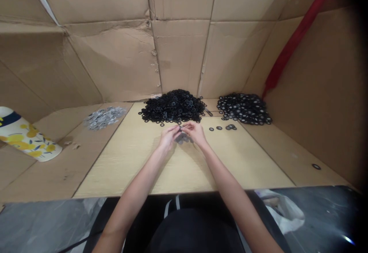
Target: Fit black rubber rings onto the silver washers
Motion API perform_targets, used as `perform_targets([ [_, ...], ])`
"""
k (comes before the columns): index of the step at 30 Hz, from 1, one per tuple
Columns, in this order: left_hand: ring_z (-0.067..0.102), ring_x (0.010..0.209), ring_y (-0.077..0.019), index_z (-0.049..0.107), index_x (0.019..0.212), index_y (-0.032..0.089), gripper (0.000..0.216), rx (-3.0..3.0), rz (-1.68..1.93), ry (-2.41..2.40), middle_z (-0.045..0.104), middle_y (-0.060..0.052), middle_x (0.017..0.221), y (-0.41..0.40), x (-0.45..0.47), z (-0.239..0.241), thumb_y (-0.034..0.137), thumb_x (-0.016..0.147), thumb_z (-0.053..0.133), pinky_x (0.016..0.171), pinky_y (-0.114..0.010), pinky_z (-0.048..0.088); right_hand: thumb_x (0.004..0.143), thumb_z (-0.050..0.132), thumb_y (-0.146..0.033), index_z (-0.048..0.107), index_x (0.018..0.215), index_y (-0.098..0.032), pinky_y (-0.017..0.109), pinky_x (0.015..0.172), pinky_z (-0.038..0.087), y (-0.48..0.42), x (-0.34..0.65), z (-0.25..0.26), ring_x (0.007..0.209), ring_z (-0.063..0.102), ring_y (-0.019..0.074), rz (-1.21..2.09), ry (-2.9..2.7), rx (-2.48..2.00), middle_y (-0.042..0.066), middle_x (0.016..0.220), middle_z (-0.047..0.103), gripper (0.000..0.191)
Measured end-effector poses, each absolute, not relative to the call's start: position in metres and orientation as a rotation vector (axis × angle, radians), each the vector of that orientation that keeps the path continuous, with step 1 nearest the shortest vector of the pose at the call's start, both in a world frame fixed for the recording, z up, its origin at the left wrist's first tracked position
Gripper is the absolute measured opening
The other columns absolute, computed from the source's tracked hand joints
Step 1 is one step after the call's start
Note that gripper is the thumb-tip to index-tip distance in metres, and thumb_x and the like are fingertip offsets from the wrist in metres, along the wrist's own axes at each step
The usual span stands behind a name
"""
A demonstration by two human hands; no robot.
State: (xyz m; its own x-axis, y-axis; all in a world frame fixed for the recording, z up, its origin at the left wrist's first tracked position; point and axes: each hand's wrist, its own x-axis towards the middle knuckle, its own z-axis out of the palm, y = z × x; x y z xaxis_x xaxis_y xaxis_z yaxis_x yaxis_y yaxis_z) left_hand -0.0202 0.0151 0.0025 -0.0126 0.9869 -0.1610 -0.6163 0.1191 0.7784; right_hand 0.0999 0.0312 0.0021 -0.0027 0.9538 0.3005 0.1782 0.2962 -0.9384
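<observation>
My left hand (pixel 169 136) and my right hand (pixel 197 132) meet fingertip to fingertip over the pale board (pixel 138 168), just in front of a large heap of black rubber rings (pixel 174 106). Both pinch something small and dark between them; I cannot make out exactly what. Under the hands lies a small cluster of grey metal discs (pixel 183 139). A second heap of black rings with silvery centres (pixel 243 108) lies to the right. A few single rings (pixel 227 127) rest between that heap and my right hand.
A pile of silvery metal washers (pixel 104 117) lies at the left on cardboard. A white tube with yellow flowers (pixel 25 138) lies at the far left. Cardboard walls enclose the back and sides. One stray ring (pixel 316 166) sits at the right. A plastic bag (pixel 283 211) hangs below the board's edge.
</observation>
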Motion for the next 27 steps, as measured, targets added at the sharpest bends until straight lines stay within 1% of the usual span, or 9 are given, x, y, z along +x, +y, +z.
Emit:
perform_targets([
  [6, 0.061, 0.066, -0.0095, 0.064, 0.069, 0.008, 0.010, 0.615, 1.397, 0.881, 0.066, -0.008, 0.072, 0.0154, -0.0171, 0.0033, 0.000, 0.068, 0.059, 0.072, -0.022, 0.047, 0.063, 0.062, -0.024, 0.065, 0.072, -0.016, 0.023, 0.059, 0.043, 0.0288, 0.1009, 0.0024, 0.062, 0.058, 0.0128, 0.742, -1.572, -1.117, 0.002, 0.068, 0.066, 0.013],
  [9, 0.061, 0.068, -0.0104, 0.064, 0.071, 0.009, 0.013, 0.634, 1.398, 0.891, 0.066, -0.008, 0.072, 0.0167, -0.0164, 0.0020, -0.002, 0.067, 0.057, 0.072, -0.023, 0.047, 0.064, 0.062, -0.024, 0.066, 0.073, -0.016, 0.023, 0.060, 0.044, 0.0291, 0.1011, 0.0020, 0.063, 0.058, 0.0131, 0.717, -1.583, -1.122, 0.002, 0.069, 0.067, 0.013],
  [14, 0.061, 0.071, -0.0111, 0.066, 0.078, 0.009, 0.017, 0.728, 1.389, 0.882, 0.066, -0.008, 0.075, 0.0188, -0.0176, -0.0021, 0.001, 0.065, 0.059, 0.070, -0.022, 0.046, 0.067, 0.059, -0.024, 0.067, 0.071, -0.018, 0.025, 0.063, 0.044, 0.0282, 0.1017, 0.0033, 0.065, 0.058, 0.0139, 0.649, -1.621, -1.151, 0.001, 0.070, 0.066, 0.011],
  [20, 0.061, 0.072, -0.0117, 0.067, 0.079, 0.010, 0.020, 0.834, 1.400, 0.896, 0.067, -0.008, 0.083, 0.0200, -0.0185, -0.0027, 0.003, 0.061, 0.064, 0.072, -0.024, 0.045, 0.064, 0.062, -0.025, 0.065, 0.068, -0.016, 0.029, 0.068, 0.045, 0.0278, 0.1040, 0.0050, 0.071, 0.056, 0.0155, 0.480, -1.572, -1.205, 0.006, 0.078, 0.062, 0.010],
  [22, 0.061, 0.074, -0.0131, 0.068, 0.078, 0.011, 0.021, 0.870, 1.409, 0.910, 0.068, -0.008, 0.084, 0.0200, -0.0194, -0.0016, 0.003, 0.058, 0.066, 0.072, -0.025, 0.045, 0.062, 0.063, -0.025, 0.062, 0.075, -0.016, 0.029, 0.069, 0.046, 0.0288, 0.1046, 0.0046, 0.074, 0.057, 0.0154, 0.549, -1.539, -1.166, 0.005, 0.084, 0.063, 0.015],
  [24, 0.061, 0.076, -0.0145, 0.068, 0.076, 0.012, 0.022, 0.919, 1.422, 0.921, 0.068, -0.009, 0.083, 0.0198, -0.0204, -0.0004, 0.003, 0.056, 0.068, 0.073, -0.026, 0.045, 0.061, 0.063, -0.023, 0.056, 0.089, -0.018, 0.029, 0.068, 0.047, 0.0299, 0.1055, 0.0044, 0.075, 0.059, 0.0148, 0.722, -1.495, -1.105, 0.004, 0.087, 0.064, 0.030],
  [26, 0.061, 0.076, -0.0155, 0.068, 0.074, 0.011, 0.021, 0.964, 1.433, 0.939, 0.068, -0.009, 0.083, 0.0194, -0.0212, 0.0003, 0.004, 0.055, 0.069, 0.073, -0.027, 0.045, 0.059, 0.064, -0.022, 0.049, 0.098, -0.019, 0.027, 0.064, 0.047, 0.0307, 0.1069, 0.0051, 0.072, 0.060, 0.0144, 0.888, -1.455, -1.075, 0.002, 0.081, 0.065, 0.042],
  [27, 0.061, 0.076, -0.0161, 0.069, 0.074, 0.011, 0.020, 0.985, 1.436, 0.955, 0.068, -0.010, 0.082, 0.0191, -0.0214, 0.0004, 0.005, 0.055, 0.069, 0.073, -0.027, 0.046, 0.058, 0.065, -0.022, 0.048, 0.098, -0.019, 0.027, 0.063, 0.047, 0.0309, 0.1077, 0.0058, 0.069, 0.061, 0.0144, 0.932, -1.443, -1.081, 0.000, 0.075, 0.065, 0.043],
])
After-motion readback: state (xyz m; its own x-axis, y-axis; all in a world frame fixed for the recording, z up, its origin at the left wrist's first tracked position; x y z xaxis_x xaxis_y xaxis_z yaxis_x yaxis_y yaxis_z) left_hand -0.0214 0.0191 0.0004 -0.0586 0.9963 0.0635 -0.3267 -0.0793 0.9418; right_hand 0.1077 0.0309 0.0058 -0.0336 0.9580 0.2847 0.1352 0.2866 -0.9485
